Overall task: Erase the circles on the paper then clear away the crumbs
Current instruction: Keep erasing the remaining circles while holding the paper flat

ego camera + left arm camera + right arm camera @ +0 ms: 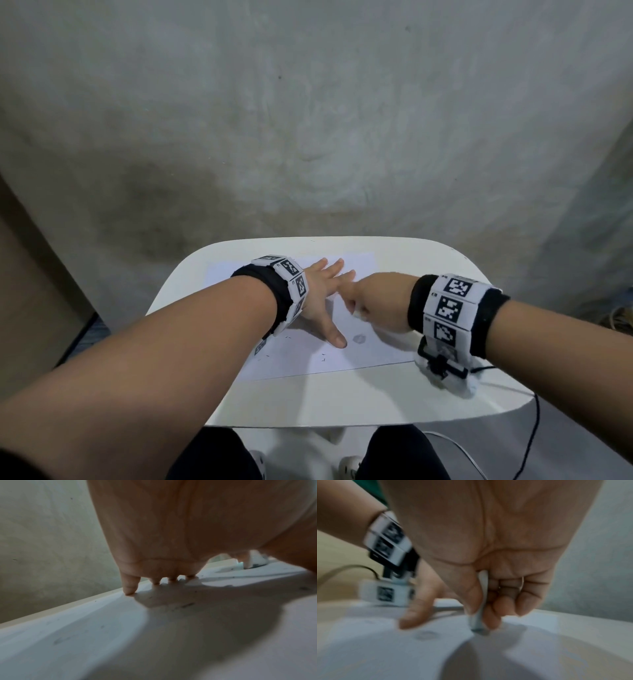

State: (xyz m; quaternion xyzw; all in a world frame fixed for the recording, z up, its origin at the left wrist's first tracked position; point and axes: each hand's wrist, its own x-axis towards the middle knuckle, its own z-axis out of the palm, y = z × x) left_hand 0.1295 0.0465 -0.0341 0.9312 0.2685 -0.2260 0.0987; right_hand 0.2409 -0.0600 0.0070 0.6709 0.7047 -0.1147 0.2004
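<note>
A white sheet of paper (370,346) lies on a small white table (342,397). One faint pencilled circle (359,339) shows near the paper's middle, and it appears blurred in the right wrist view as the circle (426,635). Dark eraser crumbs (322,358) are scattered over the paper's near part. My left hand (323,301) lies flat on the paper with its fingers spread, the thumb beside the circle. My right hand (368,301) pinches a white eraser (479,615) between thumb and fingers, its tip pressed on the paper just right of the circle.
The table stands against a rough grey wall (308,120). A black cable (534,428) runs off the table's right side from the wrist camera (442,366). My knees (404,455) show below the table's front edge.
</note>
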